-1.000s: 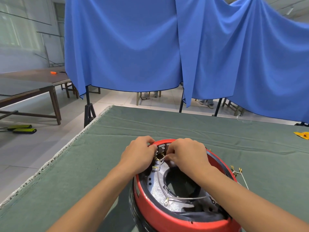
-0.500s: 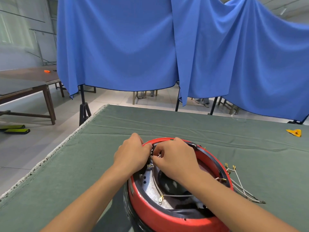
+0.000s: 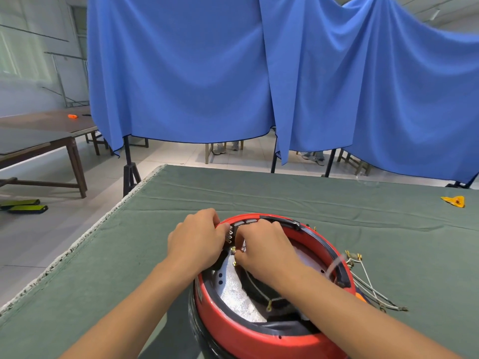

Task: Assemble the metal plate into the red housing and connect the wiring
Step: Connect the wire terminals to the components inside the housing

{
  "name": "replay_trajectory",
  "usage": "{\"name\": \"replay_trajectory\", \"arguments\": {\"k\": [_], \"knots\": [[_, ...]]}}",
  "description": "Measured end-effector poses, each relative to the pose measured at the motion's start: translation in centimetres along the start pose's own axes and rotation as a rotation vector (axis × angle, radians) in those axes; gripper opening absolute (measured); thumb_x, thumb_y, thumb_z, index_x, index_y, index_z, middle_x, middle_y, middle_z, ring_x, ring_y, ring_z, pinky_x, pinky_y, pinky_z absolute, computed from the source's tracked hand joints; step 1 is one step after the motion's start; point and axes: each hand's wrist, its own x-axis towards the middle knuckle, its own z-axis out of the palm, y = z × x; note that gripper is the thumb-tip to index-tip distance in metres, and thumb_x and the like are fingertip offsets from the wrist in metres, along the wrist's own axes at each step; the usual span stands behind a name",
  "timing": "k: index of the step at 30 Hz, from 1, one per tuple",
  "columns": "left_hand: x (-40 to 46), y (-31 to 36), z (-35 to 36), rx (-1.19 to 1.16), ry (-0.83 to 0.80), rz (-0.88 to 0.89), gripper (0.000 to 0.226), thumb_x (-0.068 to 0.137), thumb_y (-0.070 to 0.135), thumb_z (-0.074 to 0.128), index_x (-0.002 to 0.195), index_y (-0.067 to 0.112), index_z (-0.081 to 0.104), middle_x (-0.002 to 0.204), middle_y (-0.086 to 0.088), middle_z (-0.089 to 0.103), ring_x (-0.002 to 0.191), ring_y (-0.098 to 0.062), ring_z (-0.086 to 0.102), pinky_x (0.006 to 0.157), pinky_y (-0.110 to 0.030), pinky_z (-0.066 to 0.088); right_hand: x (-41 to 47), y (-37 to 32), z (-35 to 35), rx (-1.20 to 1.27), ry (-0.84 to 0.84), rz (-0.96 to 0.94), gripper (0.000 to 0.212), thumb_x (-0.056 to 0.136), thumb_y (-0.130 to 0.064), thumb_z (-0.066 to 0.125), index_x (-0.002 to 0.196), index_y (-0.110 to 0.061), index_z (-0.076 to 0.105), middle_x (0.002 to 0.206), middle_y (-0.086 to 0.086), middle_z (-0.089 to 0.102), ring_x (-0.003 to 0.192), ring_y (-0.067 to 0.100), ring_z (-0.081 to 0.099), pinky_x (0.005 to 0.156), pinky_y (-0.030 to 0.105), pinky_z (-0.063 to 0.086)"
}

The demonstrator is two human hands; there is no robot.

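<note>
Head view: red housing (image 3: pixel 259 330) on desk (image 3: pixel 129 255), metal plate (image 3: pixel 234 294) seated inside. Left hand (image 3: pixel 195 242) grips housing rim by terminal block (image 3: pixel 229 235). Right hand (image 3: pixel 267 251) pinches wire connector (image 3: pixel 233 250). Risk: connector slips, bends terminal, lands on wrong tab; loose wires (image 3: pixel 368 288) snag.

Both hands crowd the far rim of the red housing (image 3: pixel 248 338); the left hand (image 3: pixel 198 242) grips the rim; the right hand (image 3: pixel 267 248) pinches a wire terminal (image 3: pixel 233 250); loose wires (image 3: pixel 368 286) trail right of them.

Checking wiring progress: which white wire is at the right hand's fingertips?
The white wire lying inside the red housing, across the metal plate; the other white wires trail outside onto the green cloth.
</note>
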Motion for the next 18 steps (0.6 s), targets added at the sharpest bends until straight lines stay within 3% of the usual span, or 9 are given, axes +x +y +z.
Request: {"name": "replay_trajectory", "arguments": {"k": [6, 18], "knots": [[0.09, 0.02, 0.18, -0.003, 0.005, 0.005, 0.024, 0.090, 0.047, 0.051, 0.083, 0.024, 0.057, 0.094, 0.000, 0.066, 0.091, -0.029, 0.059, 0.077, -0.037, 0.046, -0.05, 0.22, 0.06, 0.012, 0.023, 0.020, 0.021, 0.091, -0.025, 0.050, 0.100, -0.020, 0.068, 0.102, 0.000, 0.068, 0.103, 0.023, 0.055, 0.086, 0.034, 0.034], [0.13, -0.05, 0.23, -0.013, 0.008, 0.007, 0.023, 0.090, 0.044, 0.051, 0.082, 0.024, 0.057, 0.094, -0.001, 0.065, 0.090, -0.030, 0.057, 0.070, -0.034, 0.038, 0.02, 0.14, 0.43, 0.040, 0.017, 0.050, 0.017, 0.091, -0.025, 0.052, 0.101, -0.017, 0.063, 0.106, 0.004, 0.065, 0.106, 0.026, 0.053, 0.085, 0.034, 0.035]]}}
